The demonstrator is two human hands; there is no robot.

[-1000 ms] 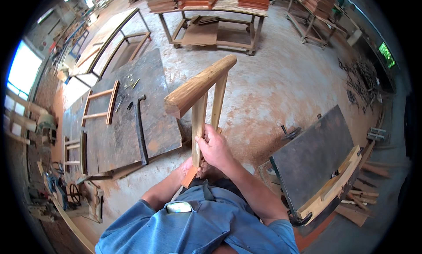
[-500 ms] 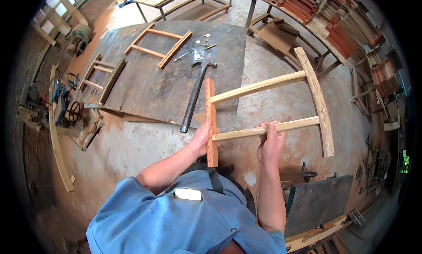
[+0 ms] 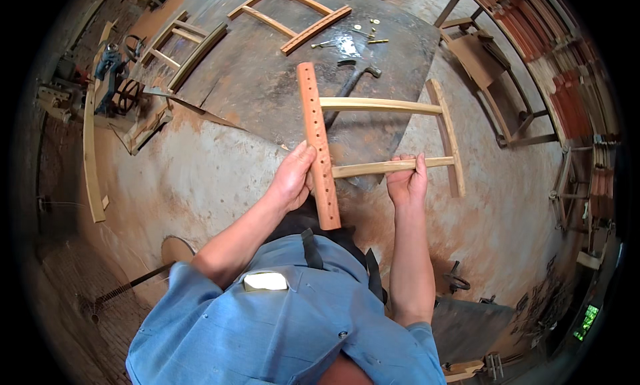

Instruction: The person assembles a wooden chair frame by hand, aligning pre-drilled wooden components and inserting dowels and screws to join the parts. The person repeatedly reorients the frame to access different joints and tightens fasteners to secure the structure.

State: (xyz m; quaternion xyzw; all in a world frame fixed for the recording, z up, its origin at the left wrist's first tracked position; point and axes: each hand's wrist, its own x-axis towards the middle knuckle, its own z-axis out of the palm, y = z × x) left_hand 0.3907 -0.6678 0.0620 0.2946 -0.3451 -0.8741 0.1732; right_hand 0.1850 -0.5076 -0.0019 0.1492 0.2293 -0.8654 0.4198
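Observation:
Held up in front of me is a wooden frame [image 3: 380, 105] of two rails joined by two crosspieces. Its near-left rail [image 3: 319, 145] is reddish, with a row of small dark holes along the face turned toward me. My left hand [image 3: 294, 176] grips that rail on its left side, thumb on the edge and other fingers mostly hidden behind. Closed round the lower crosspiece, toward its right end, is my right hand [image 3: 407, 180]. Beyond the frame a claw hammer [image 3: 355, 78] lies on the dark worktable [image 3: 267, 85], its handle partly covered by the frame.
Two similar wooden frames, one larger [image 3: 290, 18] and one smaller [image 3: 183, 48], lie at the table's far left. Small metal bits [image 3: 363, 35] are scattered beyond the hammer. Stacked reddish slats [image 3: 533, 38] fill a rack at right; a machine with handwheels [image 3: 123, 85] stands left.
The frame has been tilted so the holed face of its reddish rail now turns toward me. Both hands keep their grip. My view has shifted, and the hammer handle is now partly covered.

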